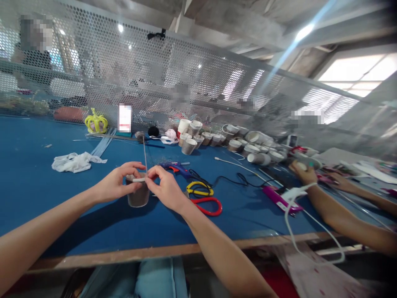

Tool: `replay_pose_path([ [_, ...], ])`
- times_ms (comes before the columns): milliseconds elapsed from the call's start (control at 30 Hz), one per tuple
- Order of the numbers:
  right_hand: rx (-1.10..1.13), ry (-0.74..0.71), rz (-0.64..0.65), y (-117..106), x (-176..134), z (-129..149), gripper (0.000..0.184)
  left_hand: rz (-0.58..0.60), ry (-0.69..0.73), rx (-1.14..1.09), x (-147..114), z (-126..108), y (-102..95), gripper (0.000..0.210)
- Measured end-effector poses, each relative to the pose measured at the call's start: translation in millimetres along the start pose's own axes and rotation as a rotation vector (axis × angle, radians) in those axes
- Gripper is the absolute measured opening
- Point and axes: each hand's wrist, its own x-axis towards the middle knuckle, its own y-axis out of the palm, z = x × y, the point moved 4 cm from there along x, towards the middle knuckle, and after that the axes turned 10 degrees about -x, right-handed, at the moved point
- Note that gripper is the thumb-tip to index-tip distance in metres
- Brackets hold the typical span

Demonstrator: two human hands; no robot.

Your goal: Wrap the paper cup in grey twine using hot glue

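Observation:
My left hand grips the rim of a small grey-brown cup standing on the table, its thumb and fingers on either side of the near wall. A pale strip lies along the top of this cup. The fingers of my right hand are pinched at the cup's right edge on a thin strand of yarn. That strand runs away from me towards a grey-brown yarn ball. Inside the cup, the view is mostly covered by my fingers.
Right of my hands lie red-handled scissors, a yellow-handled pair and a blue glue gun. Several cups are heaped behind. White cloth lies left. A co-worker's arm reaches in beside a purple box.

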Motion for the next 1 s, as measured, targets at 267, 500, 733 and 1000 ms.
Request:
replay_pose_path([
  [267,-0.059,-0.021,-0.011,0.8,-2.4,5.0,0.010,-0.053,-0.012,0.020,-1.4,-4.9,1.3,0.010],
  [500,-0.079,-0.061,-0.048,1.6,-4.3,9.3,0.007,-0.066,-0.055,-0.005,-2.3,-7.1,2.4,0.013],
  [733,0.014,-0.009,-0.185,-24.5,3.2,-6.8,0.014,-0.095,-0.136,-0.232,-3.3,3.3,-1.8,0.016],
  [1000,-0.670,0.466,-0.137,-85.0,27.8,-85.1,0.020,-0.174,-0.158,-0.354,0.0,16.7,-8.0,0.020],
])
